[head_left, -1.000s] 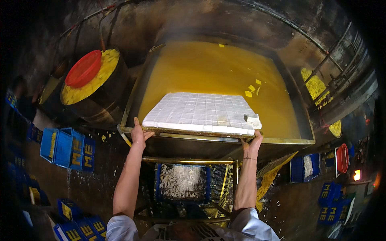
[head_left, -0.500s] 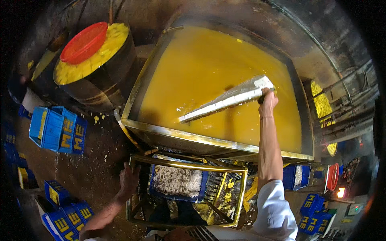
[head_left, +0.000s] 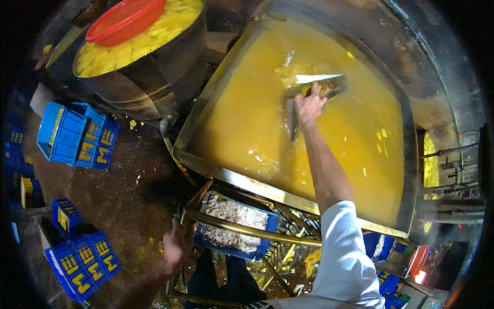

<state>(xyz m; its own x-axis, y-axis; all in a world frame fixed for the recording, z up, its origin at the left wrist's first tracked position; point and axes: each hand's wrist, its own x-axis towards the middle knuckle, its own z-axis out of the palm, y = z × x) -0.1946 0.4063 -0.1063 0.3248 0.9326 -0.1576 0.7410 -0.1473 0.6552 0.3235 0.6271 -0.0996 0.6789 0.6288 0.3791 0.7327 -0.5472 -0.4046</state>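
Note:
My right hand [head_left: 311, 104] grips the dark edge of a tilted board [head_left: 333, 86] in the large metal vat [head_left: 234, 180] of cloudy yellow liquid [head_left: 247, 113]. A narrow white strip shows along the board; the rest is partly under the liquid, and I cannot make out what remains on it. My left hand [head_left: 176, 243] is low, beside a metal rack [head_left: 242, 232], with its fingers loosely extended. A blue crate [head_left: 234, 232] of pale scraps sits under the rack, near my legs.
A dark drum [head_left: 139, 90] at upper left holds yellow pieces and a red basket [head_left: 123, 20]. Stacked blue crates [head_left: 62, 131] and more crates [head_left: 82, 265] stand on the wet floor [head_left: 123, 195] at left. Pipes [head_left: 453, 185] run along the right.
The white block-covered board has left both hands' level hold and been tipped into the liquid by my right hand. My left hand let go and dropped to the rack. The view has swung.

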